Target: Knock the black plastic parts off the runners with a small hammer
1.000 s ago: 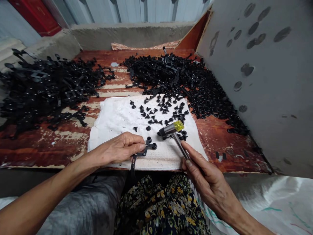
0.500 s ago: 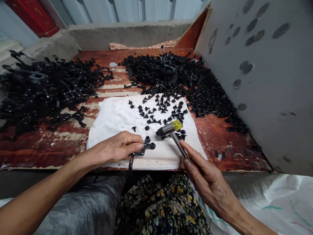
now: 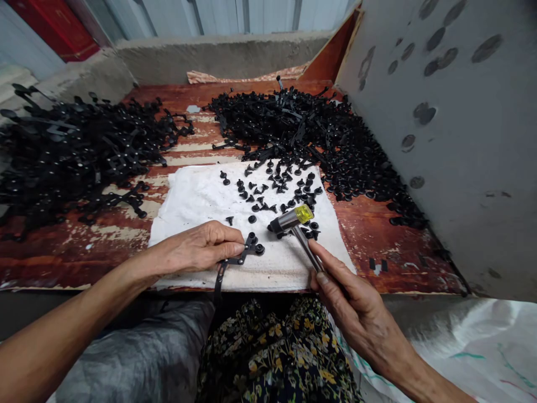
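Table (image 3: 390,252): red-brown, its finish worn to pale streaks, backed by a low concrete ledge (image 3: 226,60).
Grey panel (image 3: 465,140): upright along the right side, marked with dark ovals; it probably keeps small parts from spilling off.
Left pile (image 3: 84,151): a tangle of black jointed strips, well apart from the other heap, perhaps so the two don't mix.
Right pile (image 3: 293,120): black strips and small round-headed pieces, trailing down beside the panel.
White cloth (image 3: 193,196): flat at the near edge, likely as padding.
Right hand (image 3: 352,302): fingers wrapped around a hammer (image 3: 299,235), low on its handle, seemingly for a light swing.
Left hand (image 3: 205,246): thumb and fingers pinch a black linkage (image 3: 246,250), apparently to steady it.
Hammer head: yellow face up and right, dark face near the linkage but apart from it.
Linkage: over the cloth, left of the hammer, two round ends pointing away from the hand.
Loose pegs (image 3: 252,219): scattered over the cloth, within easy reach.
Hard to see: the linkage's gripped part is covered; its tail fades into darkness below the edge; the left pile is cut off; heaped pieces blur together, black on black.
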A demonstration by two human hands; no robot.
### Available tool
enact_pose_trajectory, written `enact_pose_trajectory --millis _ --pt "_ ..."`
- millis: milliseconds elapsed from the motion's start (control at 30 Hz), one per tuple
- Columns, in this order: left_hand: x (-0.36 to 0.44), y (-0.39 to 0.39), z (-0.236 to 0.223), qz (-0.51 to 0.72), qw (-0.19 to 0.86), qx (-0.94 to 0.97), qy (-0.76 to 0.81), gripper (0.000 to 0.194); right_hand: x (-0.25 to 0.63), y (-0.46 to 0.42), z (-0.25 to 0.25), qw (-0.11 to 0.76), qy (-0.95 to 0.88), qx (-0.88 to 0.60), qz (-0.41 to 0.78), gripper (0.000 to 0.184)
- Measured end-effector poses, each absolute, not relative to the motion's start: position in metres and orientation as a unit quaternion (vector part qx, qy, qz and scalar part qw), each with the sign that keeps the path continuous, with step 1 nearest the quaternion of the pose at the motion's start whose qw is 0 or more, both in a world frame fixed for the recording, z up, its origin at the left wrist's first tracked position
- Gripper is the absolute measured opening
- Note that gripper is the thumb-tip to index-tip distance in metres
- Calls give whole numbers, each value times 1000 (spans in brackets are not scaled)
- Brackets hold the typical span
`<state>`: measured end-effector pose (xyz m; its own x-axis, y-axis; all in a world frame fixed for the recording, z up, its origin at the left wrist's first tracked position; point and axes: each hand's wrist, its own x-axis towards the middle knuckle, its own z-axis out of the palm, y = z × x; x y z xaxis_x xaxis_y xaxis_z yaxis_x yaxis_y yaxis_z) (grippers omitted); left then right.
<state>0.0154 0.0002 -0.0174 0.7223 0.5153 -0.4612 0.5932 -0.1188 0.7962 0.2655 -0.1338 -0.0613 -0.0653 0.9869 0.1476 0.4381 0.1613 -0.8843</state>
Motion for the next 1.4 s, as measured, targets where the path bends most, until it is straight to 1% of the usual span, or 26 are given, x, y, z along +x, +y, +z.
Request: enact_pose_trajectory --millis 600,900,1033,1167,1333,1400 --pt "11 4 -22 -38 544 767 339 34 265 -133 -61 416 -643 -546 340 48" --pt "17 5 -15 -58 549 752 359 32 265 -133 -60 404 -651 -547 338 48" --pt "16 5 -14 -59 566 739 362 33 267 -133 -60 392 -677 -535 320 52" --pt "16 8 -12 -68 563 732 378 32 268 -126 -55 376 -732 -500 270 59" --pt "16 14 -11 -86 546 746 372 30 267 -118 -38 317 -792 -469 228 64" --pt "16 15 -12 -88 536 753 370 30 266 -116 -32 309 -803 -458 223 68"
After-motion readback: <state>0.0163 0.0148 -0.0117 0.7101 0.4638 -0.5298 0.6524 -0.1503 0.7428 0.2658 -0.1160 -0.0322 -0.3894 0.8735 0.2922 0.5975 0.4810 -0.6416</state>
